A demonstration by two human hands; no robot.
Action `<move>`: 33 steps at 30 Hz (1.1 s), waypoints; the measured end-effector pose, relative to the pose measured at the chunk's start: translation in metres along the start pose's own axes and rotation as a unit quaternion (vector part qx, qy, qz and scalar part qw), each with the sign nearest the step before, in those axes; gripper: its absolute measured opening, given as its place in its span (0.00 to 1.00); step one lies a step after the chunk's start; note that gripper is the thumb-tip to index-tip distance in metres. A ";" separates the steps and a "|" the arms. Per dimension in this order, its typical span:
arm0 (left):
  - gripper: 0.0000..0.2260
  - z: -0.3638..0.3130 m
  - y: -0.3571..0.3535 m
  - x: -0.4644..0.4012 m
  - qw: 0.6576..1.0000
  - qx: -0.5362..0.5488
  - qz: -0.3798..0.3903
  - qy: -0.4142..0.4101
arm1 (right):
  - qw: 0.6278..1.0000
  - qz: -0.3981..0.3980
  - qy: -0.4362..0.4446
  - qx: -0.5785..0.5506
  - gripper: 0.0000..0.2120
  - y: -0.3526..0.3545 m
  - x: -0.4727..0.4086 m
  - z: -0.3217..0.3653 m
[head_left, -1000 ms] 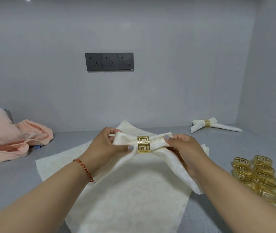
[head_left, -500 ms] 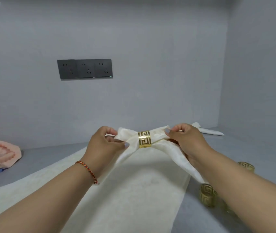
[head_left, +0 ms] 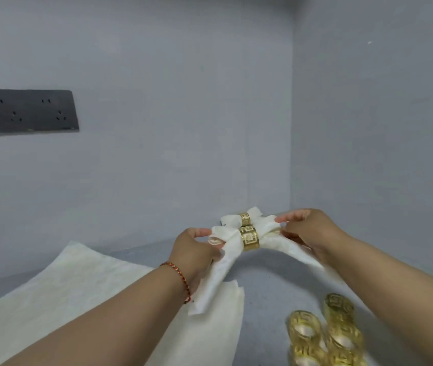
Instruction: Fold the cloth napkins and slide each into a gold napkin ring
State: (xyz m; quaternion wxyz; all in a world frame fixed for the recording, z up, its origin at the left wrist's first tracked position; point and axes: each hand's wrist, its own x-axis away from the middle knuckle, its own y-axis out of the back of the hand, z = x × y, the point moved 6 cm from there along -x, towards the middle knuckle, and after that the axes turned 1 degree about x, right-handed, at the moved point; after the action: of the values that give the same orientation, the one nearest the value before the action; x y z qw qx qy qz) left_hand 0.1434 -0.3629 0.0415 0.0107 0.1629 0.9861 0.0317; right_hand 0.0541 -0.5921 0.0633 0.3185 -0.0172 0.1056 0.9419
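Note:
A folded cream napkin [head_left: 218,273] is held in the air over the grey counter, with a gold napkin ring [head_left: 249,237] around its middle. My left hand [head_left: 193,249] pinches the napkin's left part and my right hand [head_left: 307,229] pinches its right part; both ends hang down under the hands. Just behind it, near the back corner, lies a finished napkin in a gold ring [head_left: 244,219]. Flat cream napkins [head_left: 83,294] lie spread on the counter at the left.
Several loose gold rings [head_left: 323,331] are clustered on the grey counter [head_left: 268,283] at the lower right, under my right forearm. A dark socket panel [head_left: 22,110] is on the back wall at the left. Walls close the back and right sides.
Both hands have carried the ringed napkin to the right and toward the back corner, up to the finished napkin. The view has swung right; the pink cloth has left the frame.

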 end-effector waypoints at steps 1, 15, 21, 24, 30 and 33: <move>0.21 0.004 -0.012 -0.014 1.000 0.003 0.003 0.006 | 1.000 0.001 -0.005 0.022 0.09 0.004 -0.016 -0.005; 0.29 0.052 -0.091 -0.168 0.996 0.027 -0.028 0.077 | 0.992 0.059 -0.049 0.097 0.18 -0.015 -0.189 -0.075; 0.25 0.069 -0.101 -0.196 0.997 -0.005 -0.021 0.072 | 0.984 0.088 -0.031 0.151 0.23 -0.037 -0.216 -0.090; 0.26 0.075 -0.105 -0.200 0.994 -0.095 0.023 0.042 | 0.969 0.100 -0.036 0.221 0.26 -0.041 -0.215 -0.092; 0.22 0.056 -0.104 -0.199 0.982 -0.183 0.037 0.024 | 0.934 0.112 0.000 0.339 0.19 -0.039 -0.207 -0.083; 0.22 0.046 -0.095 -0.195 0.979 -0.200 0.030 0.017 | 0.926 0.098 0.011 0.364 0.20 -0.030 -0.201 -0.074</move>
State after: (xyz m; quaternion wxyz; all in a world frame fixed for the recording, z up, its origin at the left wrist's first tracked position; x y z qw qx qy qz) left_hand 0.2987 -0.5131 -0.0088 0.0254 0.1868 0.9545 0.2313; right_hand 0.2300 -0.7039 0.0049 0.2081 0.0998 0.4454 0.8651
